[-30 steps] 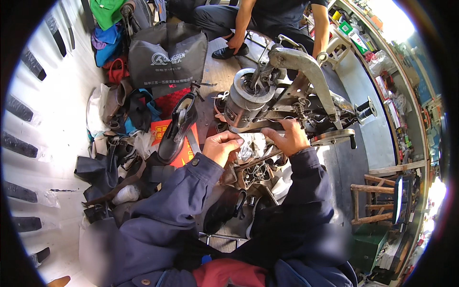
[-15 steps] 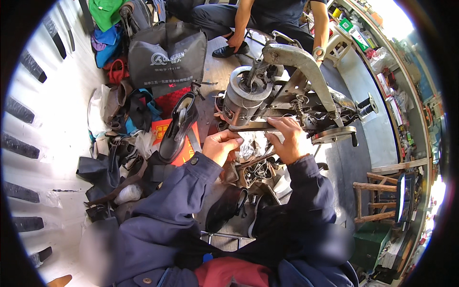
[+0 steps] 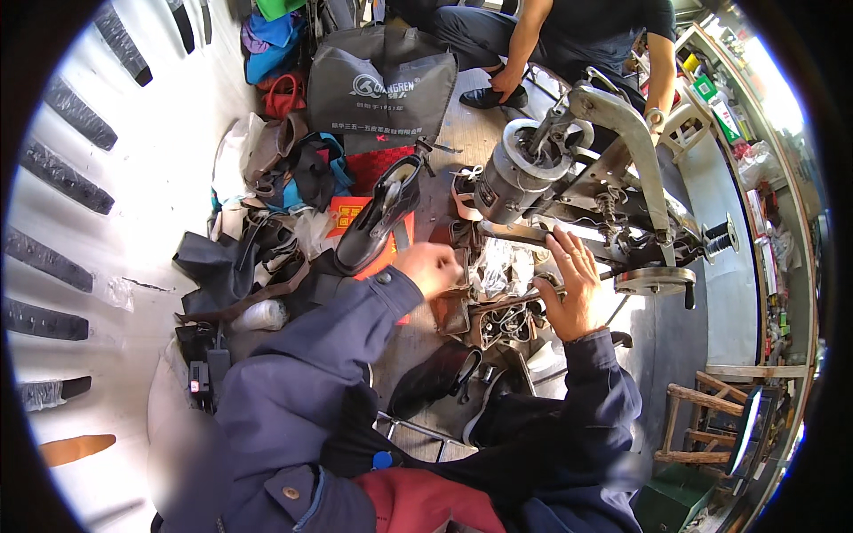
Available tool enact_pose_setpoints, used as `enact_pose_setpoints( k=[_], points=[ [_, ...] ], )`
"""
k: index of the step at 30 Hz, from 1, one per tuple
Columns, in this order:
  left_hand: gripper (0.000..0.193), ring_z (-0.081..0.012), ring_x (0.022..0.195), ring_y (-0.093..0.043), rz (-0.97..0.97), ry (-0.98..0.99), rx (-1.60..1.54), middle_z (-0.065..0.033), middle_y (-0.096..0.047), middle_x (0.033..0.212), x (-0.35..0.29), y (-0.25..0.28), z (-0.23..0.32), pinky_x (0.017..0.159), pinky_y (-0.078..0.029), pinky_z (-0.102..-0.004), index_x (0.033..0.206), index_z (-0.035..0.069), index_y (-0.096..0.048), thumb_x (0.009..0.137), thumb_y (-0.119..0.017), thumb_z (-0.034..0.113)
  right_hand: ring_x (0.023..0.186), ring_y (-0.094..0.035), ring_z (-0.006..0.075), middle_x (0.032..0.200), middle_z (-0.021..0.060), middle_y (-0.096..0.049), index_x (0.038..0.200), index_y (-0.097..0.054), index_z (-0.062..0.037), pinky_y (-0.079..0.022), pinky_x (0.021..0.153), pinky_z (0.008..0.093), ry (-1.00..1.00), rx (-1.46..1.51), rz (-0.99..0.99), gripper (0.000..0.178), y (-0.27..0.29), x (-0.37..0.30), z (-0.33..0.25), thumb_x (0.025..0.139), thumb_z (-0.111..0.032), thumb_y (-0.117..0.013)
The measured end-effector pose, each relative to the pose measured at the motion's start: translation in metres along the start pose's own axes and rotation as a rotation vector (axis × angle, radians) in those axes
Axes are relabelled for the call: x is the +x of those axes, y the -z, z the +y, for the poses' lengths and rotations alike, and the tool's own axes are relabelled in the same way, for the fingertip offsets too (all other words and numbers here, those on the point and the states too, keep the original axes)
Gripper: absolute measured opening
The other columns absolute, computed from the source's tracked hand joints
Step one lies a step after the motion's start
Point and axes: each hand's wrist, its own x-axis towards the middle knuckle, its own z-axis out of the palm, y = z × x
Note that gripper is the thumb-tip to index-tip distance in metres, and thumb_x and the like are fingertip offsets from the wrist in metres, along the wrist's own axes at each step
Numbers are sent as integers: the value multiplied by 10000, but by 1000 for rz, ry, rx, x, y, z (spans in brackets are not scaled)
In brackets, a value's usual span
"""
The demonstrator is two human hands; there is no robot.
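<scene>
In front of me stands a hand-cranked shoe-sewing machine (image 3: 613,169), a grey metal frame with a round drum head, a handwheel (image 3: 657,281) and a thread spool (image 3: 721,237). My right hand (image 3: 576,291) lies along its narrow lower arm (image 3: 515,233), fingers stretched out and thumb apart; nothing shows in its grasp. Left of the arm's tip and nearer to me, my left hand (image 3: 428,270) has its fingers curled together. Motion smears it, and anything it may pinch is hidden. Beyond it, a black leather boot (image 3: 380,218) rests on a red package (image 3: 348,213).
Black shoes (image 3: 435,377) stand near my knees, below an open box of small metal parts (image 3: 506,324). Leather scraps (image 3: 209,266) pile up at left, with a dark bag (image 3: 382,89) behind. Another person (image 3: 569,44) sits across, and a wooden stool (image 3: 702,422) is at right.
My left hand has drawn back from the tip of the machine's lower arm, toward me. My right hand stays by that arm, its fingers straighter. The whole view has shifted.
</scene>
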Motion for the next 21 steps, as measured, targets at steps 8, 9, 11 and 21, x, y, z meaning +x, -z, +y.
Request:
enact_pose_setpoints(
  k=[8, 9, 11, 21],
  points=[
    [103, -264, 737, -697, 575, 240, 29, -109, -730, 841, 57, 82, -100, 717, -545, -386, 976, 68, -711, 906, -685, 138, 1455, -417, 374, 1550, 153, -486, 1459, -532, -57, -304, 1211, 475, -10, -5, -34, 644, 1, -3, 6, 854, -169, -722],
    [105, -312, 863, -713, 585, 297, -25, -120, -737, 879, 59, 86, -114, 773, -539, -405, 963, 126, -723, 876, -690, 174, 1455, -416, 375, 1550, 153, -486, 1458, -532, -57, -304, 1211, 476, -10, -12, -31, 644, 1, -3, 7, 853, -168, -723],
    [98, -296, 868, -708, 642, 274, 76, -102, -734, 872, 57, 87, -140, 781, -537, -395, 947, 120, -724, 864, -695, 162, 1455, -414, 375, 1549, 153, -487, 1456, -534, -55, -304, 1211, 480, -5, -8, -35, 643, 0, -3, 9, 851, -167, -724],
    [97, -283, 858, -720, 600, 278, 124, -114, -737, 857, 56, 76, -159, 782, -548, -399, 922, 88, -688, 855, -716, 154, 1471, -409, 340, 1538, 159, -495, 1451, -540, -61, -310, 1210, 506, -32, 37, -37, 641, 3, -1, 7, 855, -191, -736]
  ],
)
